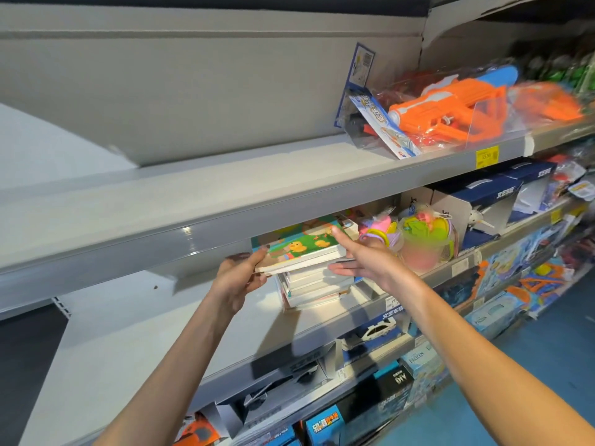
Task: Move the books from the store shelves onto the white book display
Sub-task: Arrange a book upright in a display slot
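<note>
1. Left hand [236, 278] grips the left corner of the top book [299, 249], fingers curled over its edge, thumb side underneath.
2. Right hand [360, 259] is open: fingers straight, index tip on the book's cover at the right, thumb stretched out beneath, against the stack.
3. Top book has a green cover with yellow ducklings; sits tilted, left end lifted slightly off the book stack [314, 289].
4. Stack lies flat on the middle shelf [193, 333], under the overhanging upper shelf [225, 201], spines and page edges facing out.
5. Just right of the books: pastel plastic toys [418, 236], partly blurred.
6. Upper shelf carries an orange water gun [450, 107] in clear packaging, yellow price tag [487, 156] on the shelf edge below it.
7. Lower shelves hold boxed toys, including a white toy car [376, 331].
</note>
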Tool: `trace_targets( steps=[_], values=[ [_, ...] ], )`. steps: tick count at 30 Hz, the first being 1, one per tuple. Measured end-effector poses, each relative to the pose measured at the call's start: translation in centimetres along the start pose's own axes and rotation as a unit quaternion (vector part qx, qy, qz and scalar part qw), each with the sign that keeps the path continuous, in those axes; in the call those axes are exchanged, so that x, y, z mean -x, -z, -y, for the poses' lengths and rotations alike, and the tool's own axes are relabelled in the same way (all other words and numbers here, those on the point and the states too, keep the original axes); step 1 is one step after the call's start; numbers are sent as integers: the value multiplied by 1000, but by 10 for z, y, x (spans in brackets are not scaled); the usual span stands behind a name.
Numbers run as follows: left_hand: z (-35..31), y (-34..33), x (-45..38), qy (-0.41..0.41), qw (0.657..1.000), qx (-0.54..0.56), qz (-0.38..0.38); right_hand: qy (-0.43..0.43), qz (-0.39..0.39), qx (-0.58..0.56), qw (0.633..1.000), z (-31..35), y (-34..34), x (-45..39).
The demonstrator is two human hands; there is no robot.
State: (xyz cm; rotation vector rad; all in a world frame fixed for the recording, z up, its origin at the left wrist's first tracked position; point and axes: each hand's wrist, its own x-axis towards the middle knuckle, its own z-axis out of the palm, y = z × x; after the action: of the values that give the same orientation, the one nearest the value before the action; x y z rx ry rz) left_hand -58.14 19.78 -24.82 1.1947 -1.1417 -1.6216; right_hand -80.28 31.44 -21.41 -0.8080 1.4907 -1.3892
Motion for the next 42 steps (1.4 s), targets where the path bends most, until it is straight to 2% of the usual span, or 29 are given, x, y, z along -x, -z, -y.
trace_targets(
  steps=[3,5,8,10,13,18,22,26,31,38,42],
  values=[
    [-7,2,10,34,997,-9,67,-23,35,-61,997,1,-14,-2],
    [-5,9,14,40,995,-9,86,-23,34,-42,998,-4,-17,6],
    [4,27,28,80,980,26,183,-23,66,-13,997,-22,-9,26],
    [16,33,39,108,971,55,205,-14,93,8,995,-37,-9,45],
    [40,42,53,101,978,91,158,-8,136,49,989,-65,-11,64],
    [66,74,85,66,992,38,103,-13,155,57,986,-115,-26,62],
    [78,103,118,61,997,-19,39,-20,192,20,981,-149,-66,66],
    [91,146,149,81,996,-13,-42,-48,223,27,973,-181,-114,81],
    [107,215,182,101,989,-30,-108,-41,243,93,965,-208,-181,110],
    [110,342,213,30,984,-85,-156,-4,273,162,948,-227,-314,147],
    [108,450,233,93,984,41,-145,-15,283,161,945,-237,-411,176]
  ],
)
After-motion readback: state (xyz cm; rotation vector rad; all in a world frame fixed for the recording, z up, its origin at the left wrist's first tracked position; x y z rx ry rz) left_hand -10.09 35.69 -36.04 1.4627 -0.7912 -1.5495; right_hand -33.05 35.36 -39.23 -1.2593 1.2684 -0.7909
